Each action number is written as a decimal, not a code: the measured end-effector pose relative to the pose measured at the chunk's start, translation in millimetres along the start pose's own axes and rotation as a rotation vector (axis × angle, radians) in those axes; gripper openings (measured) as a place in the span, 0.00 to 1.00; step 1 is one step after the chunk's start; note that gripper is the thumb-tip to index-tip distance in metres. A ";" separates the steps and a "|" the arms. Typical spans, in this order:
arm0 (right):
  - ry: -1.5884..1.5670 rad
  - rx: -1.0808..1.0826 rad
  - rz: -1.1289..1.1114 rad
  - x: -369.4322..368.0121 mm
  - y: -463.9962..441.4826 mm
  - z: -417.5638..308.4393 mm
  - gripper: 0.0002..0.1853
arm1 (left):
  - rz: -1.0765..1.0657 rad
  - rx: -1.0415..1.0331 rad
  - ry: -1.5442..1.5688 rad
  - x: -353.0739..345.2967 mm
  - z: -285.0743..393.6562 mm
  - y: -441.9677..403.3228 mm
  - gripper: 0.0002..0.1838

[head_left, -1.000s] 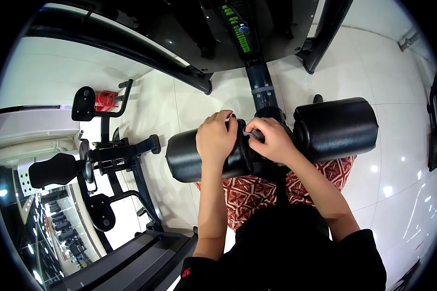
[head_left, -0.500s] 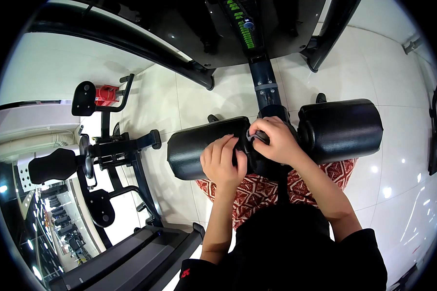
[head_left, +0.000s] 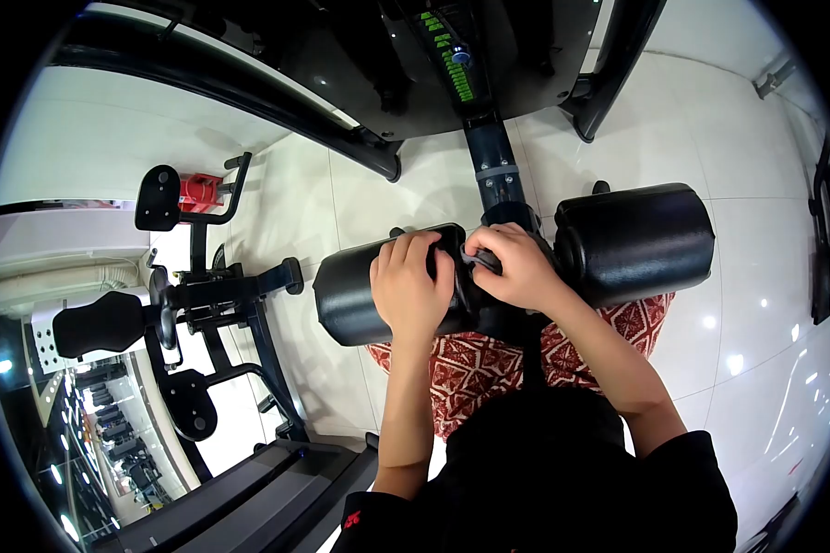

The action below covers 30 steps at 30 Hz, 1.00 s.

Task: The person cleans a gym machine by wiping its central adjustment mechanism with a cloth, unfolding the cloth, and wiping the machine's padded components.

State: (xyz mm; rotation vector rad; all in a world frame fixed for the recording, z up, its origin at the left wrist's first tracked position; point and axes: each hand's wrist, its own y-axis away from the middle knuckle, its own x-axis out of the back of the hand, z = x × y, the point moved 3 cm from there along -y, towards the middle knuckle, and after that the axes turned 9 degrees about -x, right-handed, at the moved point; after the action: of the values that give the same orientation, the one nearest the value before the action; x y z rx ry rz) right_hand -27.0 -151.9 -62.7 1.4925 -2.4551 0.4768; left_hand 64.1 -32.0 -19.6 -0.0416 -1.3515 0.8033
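Two black padded thigh rollers lie across my lap, the left roller and the right roller, joined to a dark metal post. My left hand rests over the inner end of the left roller, its fingers bent and the thumb apart, gripping nothing. Between the rollers, my right hand is closed around a small grey and black handle-like piece; most of it is hidden by the fingers. Red patterned trousers show beneath the rollers.
A black machine frame and a dark glossy panel with a green-marked strip stand ahead. Another padded exercise machine is at the left, with grey treadmill-like equipment nearer. A red object sits by the wall.
My left hand has shifted slightly left and up, off the inner edge onto the left roller. My right hand stays on the small handle-like piece. The view has shifted a little.
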 end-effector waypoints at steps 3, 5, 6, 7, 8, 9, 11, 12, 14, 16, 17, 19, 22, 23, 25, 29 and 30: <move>0.011 0.009 -0.019 -0.6 0.2 1.5 0.10 | -0.035 0.022 0.004 -3.9 -3.9 -3.8 0.06; 0.024 0.021 -0.030 -0.5 0.3 1.4 0.10 | -0.057 0.039 0.009 -5.7 -5.6 -7.5 0.07; 0.024 0.019 -0.040 -0.9 0.6 1.3 0.10 | -0.069 0.047 0.010 -6.4 -6.2 -9.5 0.07; 0.023 0.017 -0.050 -1.1 1.1 0.8 0.09 | -0.081 0.054 0.012 -6.6 -6.6 -11.2 0.06; 0.023 0.018 -0.050 -0.5 1.0 0.4 0.09 | -0.080 0.054 0.012 -7.0 -7.2 -13.6 0.06; 0.025 0.030 -0.068 0.0 1.0 -0.9 0.08 | -0.100 0.066 0.014 -7.7 -8.1 -15.5 0.06; 0.025 0.040 -0.085 -0.1 2.1 -1.7 0.07 | -0.123 0.077 0.016 -8.2 -8.8 -15.1 0.06; 0.021 0.049 -0.084 0.1 2.4 -1.9 0.07 | -0.118 0.074 0.011 -8.2 -8.8 -14.0 0.06; 0.018 0.058 -0.083 -0.9 2.7 -2.4 0.07 | -0.114 0.071 0.006 -6.5 -7.0 -11.1 0.06; 0.007 0.021 -0.006 -1.6 2.8 -0.7 0.07 | -0.085 0.052 0.023 -1.7 -2.0 -4.3 0.07; 0.006 0.021 -0.007 -0.5 3.3 -1.2 0.07 | -0.085 0.052 0.023 -0.3 0.1 -0.2 0.07; 0.036 0.010 -0.039 0.9 3.5 -2.0 0.07 | 0.023 -0.005 0.035 5.0 5.3 7.8 0.09; 0.050 0.029 -0.004 -1.4 2.8 0.0 0.07 | 0.059 -0.005 0.038 5.6 6.7 18.2 0.10; 0.049 0.028 -0.008 -1.6 2.1 -0.4 0.07 | 0.069 -0.001 0.038 6.4 6.9 19.0 0.10; 0.040 -0.056 -0.010 -1.2 0.2 0.1 0.08 | 0.062 0.013 0.059 7.6 5.8 15.1 0.10; 0.041 -0.063 -0.026 -1.0 -1.7 -1.5 0.08 | -0.050 0.070 0.025 1.8 -1.1 -4.6 0.07; 0.045 -0.065 -0.026 -1.5 -1.6 -0.7 0.08 | -0.109 0.096 0.016 -2.0 -5.2 -9.4 0.07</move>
State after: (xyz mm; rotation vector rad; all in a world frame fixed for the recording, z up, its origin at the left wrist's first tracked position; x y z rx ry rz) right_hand -24.9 -151.1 -62.3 1.4707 -2.3900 0.4170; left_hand 73.2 -37.9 -18.2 0.1002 -1.2873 0.7733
